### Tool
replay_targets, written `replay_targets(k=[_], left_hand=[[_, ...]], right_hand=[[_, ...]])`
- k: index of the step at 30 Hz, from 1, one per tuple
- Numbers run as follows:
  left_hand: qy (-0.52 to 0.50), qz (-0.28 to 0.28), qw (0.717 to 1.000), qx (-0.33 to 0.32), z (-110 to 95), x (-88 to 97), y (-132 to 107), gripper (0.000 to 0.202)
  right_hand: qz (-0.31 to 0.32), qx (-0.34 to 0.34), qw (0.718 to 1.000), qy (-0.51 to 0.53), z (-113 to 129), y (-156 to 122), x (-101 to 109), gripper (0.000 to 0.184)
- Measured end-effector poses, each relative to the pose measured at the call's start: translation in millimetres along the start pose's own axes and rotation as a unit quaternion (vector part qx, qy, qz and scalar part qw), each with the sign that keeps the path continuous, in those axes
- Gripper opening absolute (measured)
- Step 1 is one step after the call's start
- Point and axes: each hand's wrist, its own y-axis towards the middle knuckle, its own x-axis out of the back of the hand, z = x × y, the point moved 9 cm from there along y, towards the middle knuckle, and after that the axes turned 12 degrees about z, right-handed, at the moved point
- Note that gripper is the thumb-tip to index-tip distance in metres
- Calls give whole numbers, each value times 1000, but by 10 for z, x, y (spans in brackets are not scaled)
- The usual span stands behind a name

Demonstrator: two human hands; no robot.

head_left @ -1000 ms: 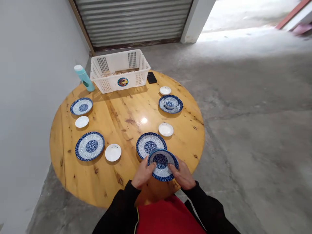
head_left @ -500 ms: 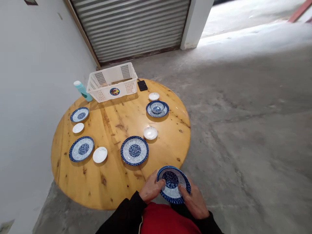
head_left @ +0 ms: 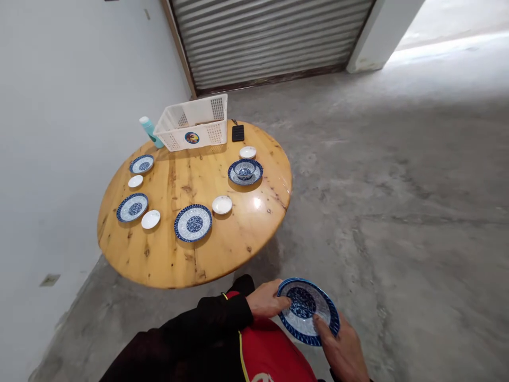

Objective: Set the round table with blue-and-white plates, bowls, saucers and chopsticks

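Observation:
Both my hands grip blue-and-white plates [head_left: 304, 326], held tilted in front of my body, clear of the table. My left hand [head_left: 270, 300] pinches the left edge, its thumb on top. From the right, my right hand [head_left: 342, 345] clasps the lower edge with the thumb pressed on the upper face; its other fingers are hidden underneath. A doubled rim suggests more than one plate in the stack; I cannot tell how many. Nearest on the round wooden table [head_left: 222, 260] lies a patterned plate [head_left: 193, 223], with a small white dish [head_left: 222, 205] beside it.
On the table's right side, a patterned bowl [head_left: 244, 170] sits on a plate. More plates and white dishes line the left side. A white plastic basket [head_left: 194, 127], a light-blue bottle [head_left: 151, 131] and a black phone-like object [head_left: 237, 133] stand at the back.
The view has swung right and drawn back from the table, which now appears farther left. Both hands have moved away from the table's edge, still holding the plates.

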Motion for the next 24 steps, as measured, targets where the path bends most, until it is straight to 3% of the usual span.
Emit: replay_targets(k=[8,12,18,24], left_hand=[[50,5,999,5,-254,55,413,24],[105,-6,994,35,-410,227,658,23],[131,-69,988,39,-835,827,922,28],[66,-204,976,32,-1137,1614,1026,35]], right_hand=[[-15,27,999,-18,106,384,372,48],[-3,27,999,-44,210,727,554,54],[40,87,992,-80,847,1489,637,51],[170,116,970,-131,1629,2484,460,49]])
